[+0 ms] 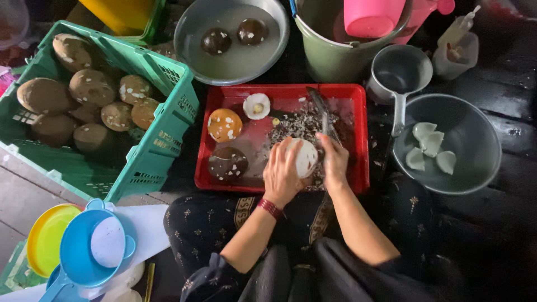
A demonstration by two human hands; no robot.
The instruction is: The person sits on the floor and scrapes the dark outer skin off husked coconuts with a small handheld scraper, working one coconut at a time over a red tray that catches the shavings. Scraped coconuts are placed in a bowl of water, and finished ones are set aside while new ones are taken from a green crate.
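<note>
A green slatted plastic crate (162, 128) at the left holds about nine brown, partly scraped coconuts (92, 86). Just right of it, a red rectangular plastic tray (358, 140) lies in front of the person's knees, strewn with dark shell shavings (296, 126). On the tray sit three loose pieces: one orange-brown peeled coconut (225, 124), one dark brown coconut (228, 163) and one small white cap-shaped slice (257, 105). A grey round metal basin (475, 162) at the right contains four white coconut pieces (430, 143). A second grey metal basin (190, 39) at the top holds cloudy water and two dark coconuts (234, 36). One olive-green bucket (330, 61) stands beside it, with a pink cup (372, 17) inside. One small metal saucepan (400, 72) sits between the bucket and the right basin.

The left hand (282, 173) is wrapped around a round white peeled coconut (305, 156) over the tray's near edge. The right hand (334, 159) grips a long dark knife (323, 114), its blade lying against that coconut. The hands are close together, on either side of the coconut.
</note>
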